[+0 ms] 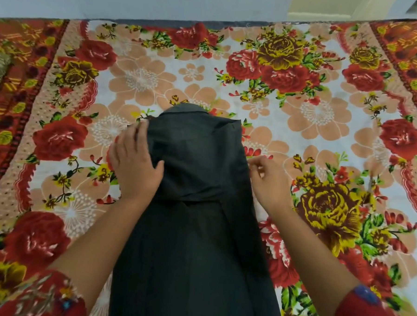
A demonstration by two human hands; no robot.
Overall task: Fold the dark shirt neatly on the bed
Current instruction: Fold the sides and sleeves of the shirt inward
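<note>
Left hand (136,161) is pressing flat, fingers straight, on the left edge of the dark charcoal cloth shirt (199,229). The shirt is lying lengthwise in the middle of the red-and-peach floral-sheeted bed (325,115), collar end away from me. Right hand (266,182) is sitting at the shirt's right edge with fingers curled; I cannot tell whether it is pinching the cloth. Both sides are looking folded inward into a narrow strip, so I am judging that the hem-to-collar folds are remaining.
</note>
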